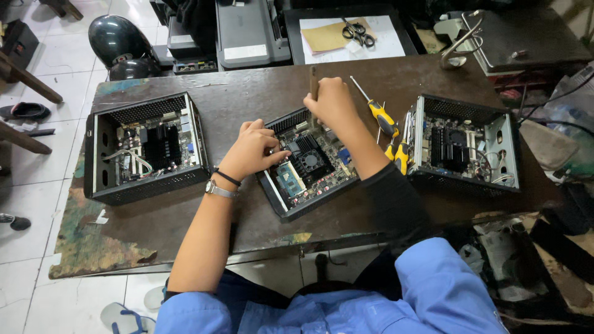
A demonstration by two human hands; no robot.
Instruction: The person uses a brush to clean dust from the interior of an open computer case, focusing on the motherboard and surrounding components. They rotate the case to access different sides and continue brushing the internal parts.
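Observation:
A small open black computer case (pixel 291 212) lies in the middle of the worn brown table (pixel 247 93), its circuit board and fan (pixel 311 162) showing. My left hand (pixel 250 150) rests on the case's left part with fingers curled onto the board. My right hand (pixel 333 102) is closed around a thin dark brush-like handle (pixel 313 81) at the case's far edge; its lower end is hidden by the hand.
A second open case (pixel 145 147) sits at the left, a third (pixel 464 143) at the right. Yellow-handled screwdrivers (pixel 382 117) lie between the middle and right cases. Scissors (pixel 357 31) on paper, black machines and a helmet (pixel 117 38) stand beyond the table.

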